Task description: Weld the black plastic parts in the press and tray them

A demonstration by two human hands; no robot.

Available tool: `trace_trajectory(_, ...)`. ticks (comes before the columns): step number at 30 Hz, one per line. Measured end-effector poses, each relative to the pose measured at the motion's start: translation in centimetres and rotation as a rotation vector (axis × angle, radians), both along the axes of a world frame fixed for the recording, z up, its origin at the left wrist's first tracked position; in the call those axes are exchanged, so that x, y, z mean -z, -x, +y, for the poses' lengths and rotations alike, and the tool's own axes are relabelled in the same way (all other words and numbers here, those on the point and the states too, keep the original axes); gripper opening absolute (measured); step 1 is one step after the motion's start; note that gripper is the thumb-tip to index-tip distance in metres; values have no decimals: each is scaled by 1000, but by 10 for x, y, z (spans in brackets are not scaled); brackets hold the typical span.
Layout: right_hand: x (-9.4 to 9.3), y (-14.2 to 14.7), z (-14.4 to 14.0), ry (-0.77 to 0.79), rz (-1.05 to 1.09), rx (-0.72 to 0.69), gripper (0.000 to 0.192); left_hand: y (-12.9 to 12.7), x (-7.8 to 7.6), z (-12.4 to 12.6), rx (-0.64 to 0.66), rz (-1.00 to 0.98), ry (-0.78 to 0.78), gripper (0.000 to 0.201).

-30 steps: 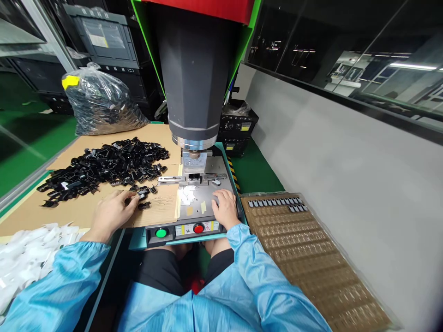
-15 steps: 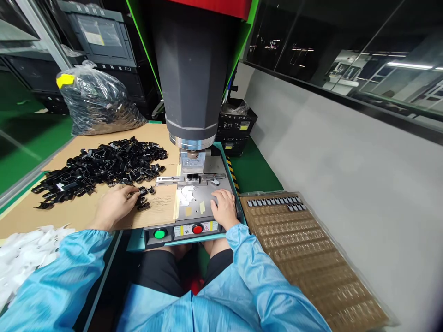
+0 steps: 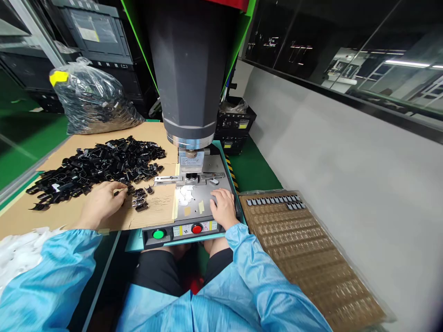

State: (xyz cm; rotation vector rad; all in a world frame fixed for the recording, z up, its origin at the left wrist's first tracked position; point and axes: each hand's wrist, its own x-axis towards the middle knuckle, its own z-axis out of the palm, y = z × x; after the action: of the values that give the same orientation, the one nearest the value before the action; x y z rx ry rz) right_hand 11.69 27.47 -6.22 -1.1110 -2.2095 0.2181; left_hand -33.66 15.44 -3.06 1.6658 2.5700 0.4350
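Observation:
My left hand [image 3: 100, 203] is over the cardboard at the near edge of a pile of small curved black plastic clips [image 3: 93, 166]. Its thumb and fingers are pinched together on a black clip, mostly hidden by them. Just to the right, several loose clips [image 3: 139, 201] lie in a short row. My right hand [image 3: 224, 208] rests on the metal base plate [image 3: 212, 163] of a press, fingers loosely spread and bent. Beyond it lies a small grey piece [image 3: 214, 181]. Under the press head [image 3: 191, 159], dark parts [image 3: 191, 176] sit in the metal fixture [image 3: 168, 180].
White thin pieces [image 3: 186, 195] lie on the plate, and more are heaped [image 3: 20, 253] at left. Green [image 3: 158, 234] and red [image 3: 197, 228] buttons face me. At right is a clear tray [image 3: 304, 258] with grey parts in its far rows. A stuffed bag [image 3: 97, 101] stands behind the pile.
My left hand has moved left, away from the loose clips, to the near edge of the pile. The right hand stays on the plate. The view has shifted slightly.

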Motion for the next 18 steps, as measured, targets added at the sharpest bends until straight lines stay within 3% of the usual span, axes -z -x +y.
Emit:
trace_trajectory(4, 1, 0, 1, -6, -5, 2, 27, 9, -2, -2, 17, 28, 21, 49)
trace_trajectory(13, 2, -1, 0, -4, 9, -2, 27, -5, 0, -2, 18, 81, 77, 45)
trace_trajectory(18, -8, 7, 13, 43, 41, -14, 28, -21, -10, 2, 23, 76, -22, 51)
